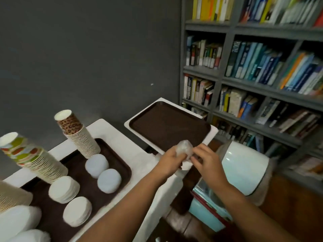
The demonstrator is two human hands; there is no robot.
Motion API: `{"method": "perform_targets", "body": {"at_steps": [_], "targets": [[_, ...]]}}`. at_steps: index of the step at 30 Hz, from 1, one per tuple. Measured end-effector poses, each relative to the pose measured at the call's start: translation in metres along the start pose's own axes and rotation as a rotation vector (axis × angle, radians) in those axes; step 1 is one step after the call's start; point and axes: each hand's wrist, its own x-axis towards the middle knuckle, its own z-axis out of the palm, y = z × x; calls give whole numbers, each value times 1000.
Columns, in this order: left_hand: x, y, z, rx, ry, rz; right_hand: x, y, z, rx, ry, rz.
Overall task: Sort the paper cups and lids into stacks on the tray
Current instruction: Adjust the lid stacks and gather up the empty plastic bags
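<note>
While cups point(82, 137) and lids point(97, 165) stand stacked on the near tray point(122, 165), mostly sorted, it seems. Both hands, left point(168, 160) and right point(207, 160), fingers curled round a crumpled plastic wrap point(184, 149) over the table's point(111, 131) right edge. Far tray point(167, 126) bare.

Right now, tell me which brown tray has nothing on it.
The far tray by the bookshelf, beyond both hands; the near tray holds cup and lid stacks.

Matt brown plastic tray point(167, 123), paper cups point(78, 137) (ribbed rims), crinkly clear wrap point(184, 148).
</note>
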Motion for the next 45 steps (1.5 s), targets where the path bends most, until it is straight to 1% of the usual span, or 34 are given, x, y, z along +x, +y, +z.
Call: {"method": "perform_targets", "body": {"at_steps": [3, 5, 7, 10, 15, 18, 19, 21, 23, 27, 28, 29, 30, 32, 34, 38, 42, 43, 45], "targets": [[27, -2, 42, 216, 38, 133, -15, 40, -25, -46, 56, 144], [39, -6, 69, 256, 46, 219, -28, 65, -38, -81, 55, 226], [49, -12, 96, 304, -2, 241, -41, 88, -48, -98, 32, 308], [63, -26, 133, 392, -123, 241, -58, 116, -57, -80, 15, 392], [79, -49, 175, 476, -218, 141, -68, 151, -55, -151, -201, 474], [82, -56, 186, 544, -268, 84, -67, 164, -49, -182, -243, 551], [83, -57, 188, 546, -287, 55, -66, 171, -45, -210, -281, 564], [82, -60, 190, 562, -314, 20, -64, 180, -38, -316, -379, 600], [82, -62, 190, 576, -331, 14, -61, 189, -32, -448, -504, 595], [82, -65, 188, 588, -361, -12, -55, 186, -29, -346, -729, 628], [82, -66, 188, 587, -378, -17, -55, 184, -31, -348, -747, 636], [82, -67, 187, 585, -391, -21, -53, 184, -30, -338, -724, 646], [81, -68, 185, 577, -393, -17, -50, 182, -30, -344, -661, 664], [81, -68, 182, 550, -358, -1, -46, 177, -32, -337, -510, 621], [80, -66, 172, 518, -260, 24, -40, 171, -33, -284, -410, 560], [74, -55, 138, 464, -45, 96, -20, 143, -28, -202, -290, 468], [58, -51, 89, 394, 196, 112, 4, 102, -9, -116, -308, 326], [54, -51, 79, 388, 235, 105, 8, 93, -4, -89, -320, 296], [38, -55, 50, 392, 334, 106, 17, 68, 14, -49, -381, 232]]}}
